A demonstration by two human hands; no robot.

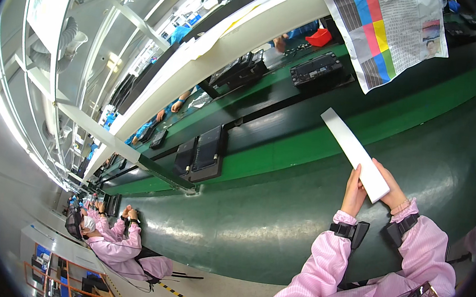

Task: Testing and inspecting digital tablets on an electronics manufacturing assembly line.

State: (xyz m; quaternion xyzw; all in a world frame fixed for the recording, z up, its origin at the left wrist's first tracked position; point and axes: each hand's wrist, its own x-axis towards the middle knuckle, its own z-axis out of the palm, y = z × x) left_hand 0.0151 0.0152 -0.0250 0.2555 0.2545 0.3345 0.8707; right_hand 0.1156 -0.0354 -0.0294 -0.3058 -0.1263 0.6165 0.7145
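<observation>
Left hand (352, 196) and right hand (391, 189) sit at 4 o'clock over green desk (242, 220), fingers gripping white strip (352, 150) low, strip angled toward 11 o'clock.

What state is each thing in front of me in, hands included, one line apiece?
Left hand: closed around the near end of the long white piece.
Right hand: gripping that same end.
Long white piece: held at a slant, far end free.
Printed sheet: hanging, lower edge uneven.
Black wrist straps: worn, one on each wrist.
</observation>
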